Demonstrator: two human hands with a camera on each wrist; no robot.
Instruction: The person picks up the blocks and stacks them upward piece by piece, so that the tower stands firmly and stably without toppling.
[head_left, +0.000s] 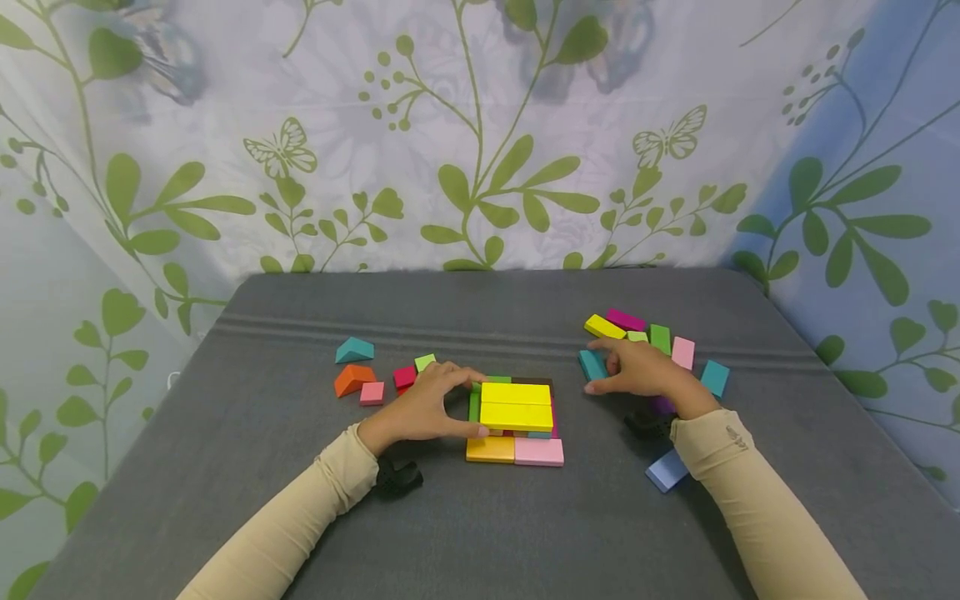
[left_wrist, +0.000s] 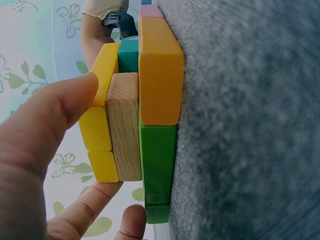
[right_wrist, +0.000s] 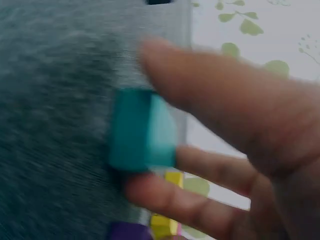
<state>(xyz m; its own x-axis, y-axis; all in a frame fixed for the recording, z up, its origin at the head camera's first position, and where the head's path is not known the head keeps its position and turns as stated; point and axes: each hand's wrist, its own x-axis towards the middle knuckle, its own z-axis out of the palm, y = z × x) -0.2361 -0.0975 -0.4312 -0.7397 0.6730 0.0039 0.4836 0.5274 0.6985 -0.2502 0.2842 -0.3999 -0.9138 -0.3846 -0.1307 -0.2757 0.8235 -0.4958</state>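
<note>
Centrally, a layered block stack (head_left: 517,422) stands on the grey surface (head_left: 525,533). Its lowest layer includes an orange block (head_left: 490,450) at near left, a pink block (head_left: 538,452) at near right, and green blocks (left_wrist: 158,165) along the left side. The middle layer, visible in the left wrist view, includes a bare-wood block (left_wrist: 125,130) and, to its right, a teal spacer block (left_wrist: 128,56). Two yellow blocks (head_left: 516,395) lie side by side on top.

The left hand (head_left: 423,404) is at the left end of the stack. Its grip is clamped on the yellow pair, thumb at the near edge and a finger at the far edge.

The right hand (head_left: 641,367) is positioned to the right of the stack, around a teal block (head_left: 592,366). Thumb and fingers lie on opposite sides of this block; blur in the right wrist view means that I cannot tell whether the grip is clamped on it.

Beyond and beside the right hand lie a yellow bar (head_left: 604,327), a magenta bar (head_left: 626,319), a green bar (head_left: 660,337) and a light pink bar (head_left: 683,352). A blue block (head_left: 667,471) lies nearer, beside the right sleeve (head_left: 750,492). At left are a teal wedge (head_left: 355,350), an orange wedge (head_left: 353,380) and a salmon block (head_left: 372,393).
</note>
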